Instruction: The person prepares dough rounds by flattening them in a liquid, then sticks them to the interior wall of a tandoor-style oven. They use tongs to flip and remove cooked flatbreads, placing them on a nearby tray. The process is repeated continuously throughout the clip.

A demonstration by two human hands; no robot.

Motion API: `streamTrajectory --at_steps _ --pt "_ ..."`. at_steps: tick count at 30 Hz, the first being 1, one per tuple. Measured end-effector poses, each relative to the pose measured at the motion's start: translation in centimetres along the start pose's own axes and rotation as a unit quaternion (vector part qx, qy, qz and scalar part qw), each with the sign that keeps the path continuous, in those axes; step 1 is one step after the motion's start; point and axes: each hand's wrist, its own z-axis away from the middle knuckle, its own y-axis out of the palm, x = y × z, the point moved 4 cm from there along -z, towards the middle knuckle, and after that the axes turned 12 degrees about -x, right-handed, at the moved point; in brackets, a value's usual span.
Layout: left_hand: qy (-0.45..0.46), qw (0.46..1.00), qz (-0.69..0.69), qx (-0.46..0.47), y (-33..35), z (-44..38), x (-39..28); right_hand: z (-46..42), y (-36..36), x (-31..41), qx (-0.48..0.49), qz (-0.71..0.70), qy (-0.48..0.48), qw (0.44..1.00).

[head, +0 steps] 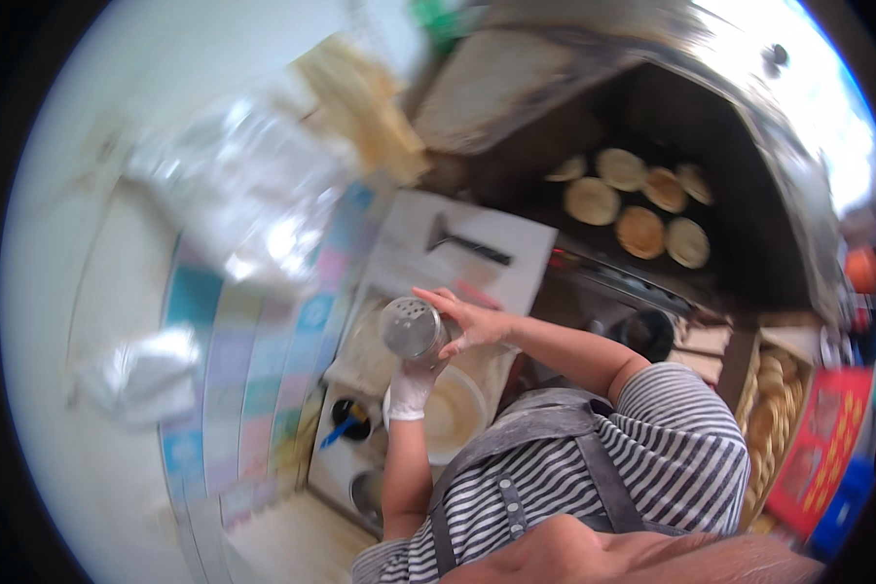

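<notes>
A shaker with a perforated metal lid [412,327] stands out over the work surface, its lid facing the camera. My left hand [412,390], in a thin whitish glove, holds it from below. From the right, my bare right hand [474,323] has its fingers and thumb spread around the lid's edge. Beneath the hands is a large white bowl [474,394] with pale contents, partly hidden. Beyond them, a scraper-like tool with a black handle [482,250] and a pink item [478,295] lie on a white board [529,237].
Several round flatbreads [639,232] lie on a dark, hooded griddle [591,237]. A dark container [352,419] holds a blue-handled brush [342,425]. At right, a box [746,365] contains stacked breads. Clear plastic bags [255,190] hang by the tiled wall [226,365].
</notes>
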Motion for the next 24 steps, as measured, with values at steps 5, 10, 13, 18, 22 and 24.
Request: streamTrajectory --at_steps 5,10,13,18,22,24 --pt "-0.113 0.989 -0.093 -0.016 12.9 -2.7 6.1 9.6 -9.1 3.8 -0.39 0.083 -0.006 0.917" --pt "0.117 0.853 -0.508 0.008 11.5 -7.6 8.3 23.4 -19.6 5.0 -0.607 0.011 0.165 0.777" --pt "0.208 0.726 -0.644 -0.121 4.4 -8.9 5.6 30.9 -24.8 2.8 -0.65 0.078 0.36 0.665" --pt "0.13 0.52 -0.803 -0.261 0.3 -6.3 3.3 33.9 -30.0 1.4 -0.633 0.13 0.407 0.646" --pt "0.003 0.486 -0.837 -0.25 -1.1 -6.0 4.8 34.2 -31.5 0.1 -0.607 0.223 0.399 0.65" --pt "-0.013 0.475 -0.842 -0.257 -1.6 -5.4 5.2 34.4 -32.6 -0.6 -0.592 0.235 0.403 0.657"
